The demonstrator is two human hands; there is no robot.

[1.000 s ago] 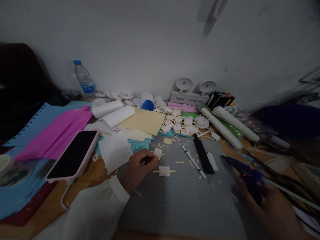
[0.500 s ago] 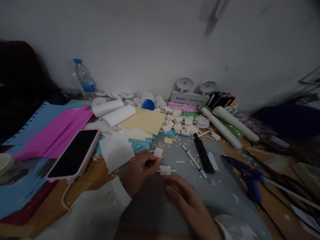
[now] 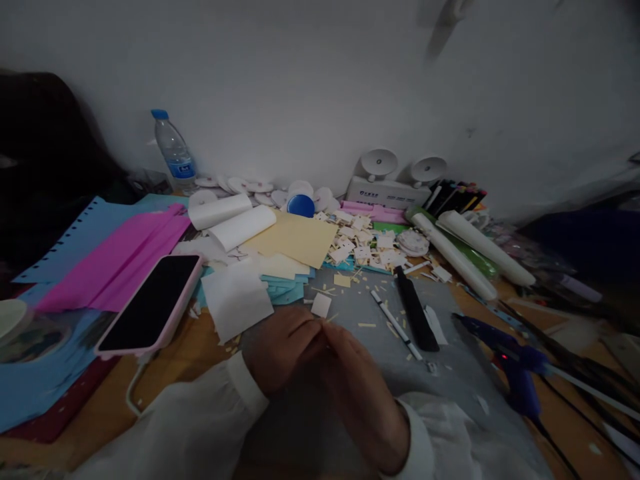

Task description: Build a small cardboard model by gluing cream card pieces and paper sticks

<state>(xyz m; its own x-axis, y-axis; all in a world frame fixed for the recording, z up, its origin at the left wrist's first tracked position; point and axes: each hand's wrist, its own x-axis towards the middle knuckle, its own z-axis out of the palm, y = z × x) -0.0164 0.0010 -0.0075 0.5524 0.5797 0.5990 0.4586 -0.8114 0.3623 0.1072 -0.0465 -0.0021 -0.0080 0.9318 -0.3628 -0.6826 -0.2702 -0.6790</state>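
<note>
Left hand: the left hand (image 3: 283, 347) rests on the gray mat (image 3: 450, 380) at the middle of the counter, in a white sleeve, its fingers (image 3: 305, 327) bunched together and curled toward the right hand.
Right hand: the right hand (image 3: 360, 393) comes in from the near edge, back upward, its fingers (image 3: 335, 337) pressed together and meeting the left fingertips.
Between the fingers: hidden by both hands; I cannot tell what they pinch.
Paper square: a small cream paper square (image 3: 321, 305) lies flat on the mat just beyond the fingertips, not touched.
Mat: scattered with thin cream slivers; a white pen (image 3: 397, 325) and a black tool (image 3: 414, 308) lie side by side to the right of the hands.
Glue gun: a blue glue gun (image 3: 515, 363) lies at the mat's right edge with a red light on, well apart from the hands.
Left of the hands: a white sheet (image 3: 235, 298) overlaps blue card, and a phone (image 3: 150, 303) in a pink case lies face up, screen dark, on pink paper (image 3: 115, 260).
Farther back: a yellow sheet (image 3: 295, 237), two white rolls (image 3: 230, 220) and a pile of paper scraps (image 3: 363, 247).
By the wall: a water bottle (image 3: 173, 153) stands upright.
</note>
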